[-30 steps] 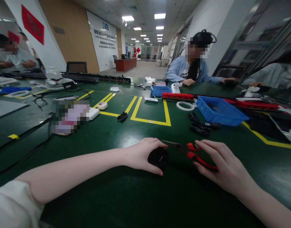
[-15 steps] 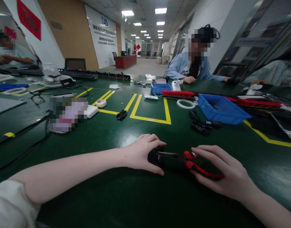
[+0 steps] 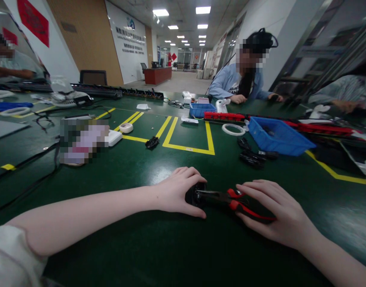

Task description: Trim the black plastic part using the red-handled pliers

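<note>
My left hand (image 3: 183, 193) is closed around a small black plastic part (image 3: 197, 194), holding it against the green table (image 3: 159, 251). Fingers cover much of that part, so its exact kind is hidden. From the right, my right hand (image 3: 272, 211) grips long-nose pliers (image 3: 235, 200) with red and black handles. Their metal jaws point left, and the tip meets the black part near its middle. Whether the jaws pinch anything there is too small to tell.
Black pieces (image 3: 251, 157) lie before a blue bin (image 3: 280, 137), and another black piece (image 3: 152, 142) sits by the yellow tape (image 3: 189, 150). A phone (image 3: 85, 143) and white case (image 3: 113, 138) are at left. Across the table sits a person (image 3: 245, 79); others are at both sides.
My right hand and the pliers have shifted slightly left, bringing the jaw tip further onto the black part. My left hand keeps its hold almost unmoved.
</note>
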Tool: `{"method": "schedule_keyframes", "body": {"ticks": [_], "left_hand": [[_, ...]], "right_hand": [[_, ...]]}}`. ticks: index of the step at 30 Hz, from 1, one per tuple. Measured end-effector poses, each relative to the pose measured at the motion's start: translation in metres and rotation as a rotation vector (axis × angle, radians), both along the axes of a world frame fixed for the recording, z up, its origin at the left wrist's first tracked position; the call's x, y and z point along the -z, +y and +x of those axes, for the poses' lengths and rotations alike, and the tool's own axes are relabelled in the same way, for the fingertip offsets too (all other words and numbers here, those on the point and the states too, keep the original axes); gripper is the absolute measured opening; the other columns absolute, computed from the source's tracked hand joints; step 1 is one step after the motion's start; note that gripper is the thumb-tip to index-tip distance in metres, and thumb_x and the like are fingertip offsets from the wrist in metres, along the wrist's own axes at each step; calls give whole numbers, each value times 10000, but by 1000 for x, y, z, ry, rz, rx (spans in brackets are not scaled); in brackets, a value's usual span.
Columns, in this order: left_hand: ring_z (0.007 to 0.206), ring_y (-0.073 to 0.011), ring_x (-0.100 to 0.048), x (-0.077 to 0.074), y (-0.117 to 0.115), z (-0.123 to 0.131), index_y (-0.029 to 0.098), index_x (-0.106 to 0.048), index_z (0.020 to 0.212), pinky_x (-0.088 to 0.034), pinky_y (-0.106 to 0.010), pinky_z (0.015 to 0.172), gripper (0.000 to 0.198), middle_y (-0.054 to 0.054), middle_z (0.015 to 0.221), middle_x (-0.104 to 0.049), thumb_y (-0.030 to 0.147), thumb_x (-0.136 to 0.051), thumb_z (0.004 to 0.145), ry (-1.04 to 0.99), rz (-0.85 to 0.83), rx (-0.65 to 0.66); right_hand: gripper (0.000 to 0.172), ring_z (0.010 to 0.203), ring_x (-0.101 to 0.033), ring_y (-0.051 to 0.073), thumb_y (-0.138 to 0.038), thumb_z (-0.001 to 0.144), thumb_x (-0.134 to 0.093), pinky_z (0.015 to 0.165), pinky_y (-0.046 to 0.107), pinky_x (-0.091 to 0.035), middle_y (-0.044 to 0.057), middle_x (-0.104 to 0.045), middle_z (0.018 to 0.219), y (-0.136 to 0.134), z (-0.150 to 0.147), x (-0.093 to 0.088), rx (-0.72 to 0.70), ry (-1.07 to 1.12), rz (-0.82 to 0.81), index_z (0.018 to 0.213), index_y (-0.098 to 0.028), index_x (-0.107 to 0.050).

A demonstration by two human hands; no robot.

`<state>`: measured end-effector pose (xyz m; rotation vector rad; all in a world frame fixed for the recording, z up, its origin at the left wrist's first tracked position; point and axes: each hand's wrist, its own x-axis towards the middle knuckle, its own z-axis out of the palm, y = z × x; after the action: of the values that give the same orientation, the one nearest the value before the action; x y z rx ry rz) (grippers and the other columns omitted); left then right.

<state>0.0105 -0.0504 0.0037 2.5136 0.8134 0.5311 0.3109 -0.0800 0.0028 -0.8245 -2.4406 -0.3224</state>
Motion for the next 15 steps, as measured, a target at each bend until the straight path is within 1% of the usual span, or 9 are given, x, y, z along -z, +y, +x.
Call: {"method": "schedule_keyframes", "body": {"ticks": [4, 9, 15], "left_hand": [[1155, -298, -535, 1, -1, 0, 177, -524, 1278, -439, -448, 1004, 713, -126, 1277, -546, 547, -778, 724, -13, 2, -3], [1236, -316, -517, 1, 0, 1, 171, -507, 1301, -420, -466, 1049, 721, -154, 1359, -529, 549, -763, 742, -9, -11, 31], [1301, -319, -493, 1, 0, 1, 178, -502, 1311, -394, -477, 1084, 691, -164, 1404, -523, 522, -752, 767, -3, -8, 37]], "right_hand": [[484, 990, -657, 267, -325, 822, -691, 861, 451, -567, 115, -688, 1086, 0, 0, 1, -9, -13, 12, 1273, -198, -568], [489, 977, -662, 266, -335, 818, -689, 863, 457, -564, 101, -699, 1070, 1, 0, 3, -6, -15, -15, 1276, -211, -574], [447, 912, -670, 237, -329, 814, -687, 775, 385, -575, 99, -704, 1038, 0, -1, 1, -13, -23, -40, 1231, -199, -593]]}}
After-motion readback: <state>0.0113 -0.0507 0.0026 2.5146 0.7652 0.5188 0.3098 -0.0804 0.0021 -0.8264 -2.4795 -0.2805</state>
